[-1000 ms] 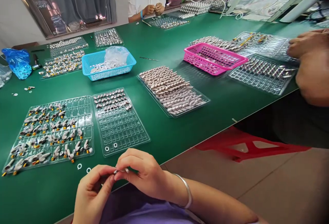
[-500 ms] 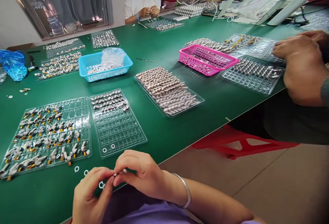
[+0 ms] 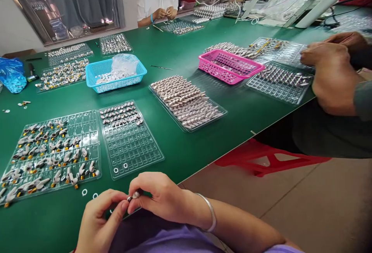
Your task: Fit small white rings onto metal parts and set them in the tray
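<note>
Together | left hand [image 3: 99, 215] + right hand [image 3: 161, 198] | pinching small parts [image 3: 129, 198]

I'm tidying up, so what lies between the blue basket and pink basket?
In the head view, a thin rod lies on the green tabletop between the blue basket and pink basket.

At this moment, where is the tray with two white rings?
In the head view, the tray lies left of centre, beyond the left hand and right hand, in front of the blue basket.
</note>
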`<state>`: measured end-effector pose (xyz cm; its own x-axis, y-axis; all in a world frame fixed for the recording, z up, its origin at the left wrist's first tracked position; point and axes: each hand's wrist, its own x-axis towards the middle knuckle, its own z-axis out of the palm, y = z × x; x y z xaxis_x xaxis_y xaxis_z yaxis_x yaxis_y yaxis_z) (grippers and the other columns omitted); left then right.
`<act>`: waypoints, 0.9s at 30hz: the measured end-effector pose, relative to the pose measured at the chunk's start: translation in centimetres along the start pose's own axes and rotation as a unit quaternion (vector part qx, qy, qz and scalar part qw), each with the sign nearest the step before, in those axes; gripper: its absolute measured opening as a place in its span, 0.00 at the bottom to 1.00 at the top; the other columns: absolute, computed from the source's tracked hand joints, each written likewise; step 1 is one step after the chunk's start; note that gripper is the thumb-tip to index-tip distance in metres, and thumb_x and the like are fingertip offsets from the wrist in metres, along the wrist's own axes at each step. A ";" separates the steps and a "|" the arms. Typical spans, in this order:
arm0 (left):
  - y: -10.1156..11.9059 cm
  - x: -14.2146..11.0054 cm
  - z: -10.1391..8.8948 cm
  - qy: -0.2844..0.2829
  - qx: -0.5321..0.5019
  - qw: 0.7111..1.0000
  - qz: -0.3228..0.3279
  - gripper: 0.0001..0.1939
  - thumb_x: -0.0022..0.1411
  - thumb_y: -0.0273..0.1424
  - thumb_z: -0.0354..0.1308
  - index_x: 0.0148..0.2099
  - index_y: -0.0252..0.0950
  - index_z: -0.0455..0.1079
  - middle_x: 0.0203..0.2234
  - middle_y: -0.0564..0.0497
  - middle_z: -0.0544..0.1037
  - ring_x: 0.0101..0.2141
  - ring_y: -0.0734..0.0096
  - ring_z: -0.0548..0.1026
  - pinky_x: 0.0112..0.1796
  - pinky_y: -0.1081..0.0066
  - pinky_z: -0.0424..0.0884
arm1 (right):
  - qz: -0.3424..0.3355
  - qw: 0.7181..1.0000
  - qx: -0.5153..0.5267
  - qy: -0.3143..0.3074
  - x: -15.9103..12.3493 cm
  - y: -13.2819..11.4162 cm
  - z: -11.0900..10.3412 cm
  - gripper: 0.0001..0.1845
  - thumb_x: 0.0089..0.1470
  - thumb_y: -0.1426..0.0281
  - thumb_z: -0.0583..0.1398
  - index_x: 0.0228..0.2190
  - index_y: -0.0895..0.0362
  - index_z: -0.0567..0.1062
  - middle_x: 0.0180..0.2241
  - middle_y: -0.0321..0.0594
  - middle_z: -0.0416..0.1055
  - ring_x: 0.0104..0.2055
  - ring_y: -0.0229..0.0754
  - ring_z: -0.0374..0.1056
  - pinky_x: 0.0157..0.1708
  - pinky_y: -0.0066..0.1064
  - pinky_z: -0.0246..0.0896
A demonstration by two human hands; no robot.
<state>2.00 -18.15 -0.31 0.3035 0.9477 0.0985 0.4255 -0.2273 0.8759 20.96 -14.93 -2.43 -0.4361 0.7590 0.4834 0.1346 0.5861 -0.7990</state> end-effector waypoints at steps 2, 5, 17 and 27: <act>-0.1 0.0 0.1 0.013 0.004 1.000 -0.005 0.05 0.61 0.28 0.59 0.34 0.42 0.75 0.25 0.57 0.80 0.25 0.74 0.78 0.27 0.80 0.73 | -0.009 1.000 -0.005 -0.002 0.1 0.0 0.0 0.16 0.62 0.60 0.57 0.29 0.59 0.72 0.23 0.36 0.72 0.25 0.34 0.66 0.27 0.23 0.60; -0.2 -0.2 0.4 0.063 0.038 0.997 0.019 0.05 0.60 0.27 0.60 0.33 0.41 0.74 0.24 0.57 0.79 0.24 0.75 0.77 0.26 0.80 0.72 | 0.000 1.000 -0.002 -0.011 0.0 -0.2 -0.1 0.15 0.61 0.59 0.58 0.29 0.59 0.72 0.24 0.37 0.72 0.26 0.34 0.66 0.28 0.23 0.61; -1.3 -1.3 1.0 0.110 0.110 0.986 0.067 0.06 0.60 0.24 0.60 0.38 0.41 0.71 0.28 0.57 0.79 0.28 0.75 0.77 0.31 0.79 0.74 | 0.009 1.000 -0.008 0.004 -0.1 -0.4 0.3 0.04 0.54 0.75 0.56 0.28 0.58 0.69 0.24 0.33 0.67 0.24 0.32 0.60 0.27 0.22 0.58; 0.2 -0.3 0.7 0.124 0.275 0.939 0.166 0.04 0.62 0.24 0.56 0.38 0.36 0.71 0.29 0.52 0.78 0.28 0.75 0.77 0.34 0.77 0.71 | -0.168 0.947 -0.271 -0.022 0.2 -0.4 -0.1 0.14 0.62 0.76 0.50 0.26 0.60 0.69 0.22 0.37 0.63 0.25 0.38 0.55 0.25 0.30 0.49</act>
<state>2.63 -18.63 -0.51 0.3189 0.8112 0.4902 0.7384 -0.5369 0.4080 20.88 -15.04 -1.97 -0.5703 0.4978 0.6533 0.4138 0.8612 -0.2950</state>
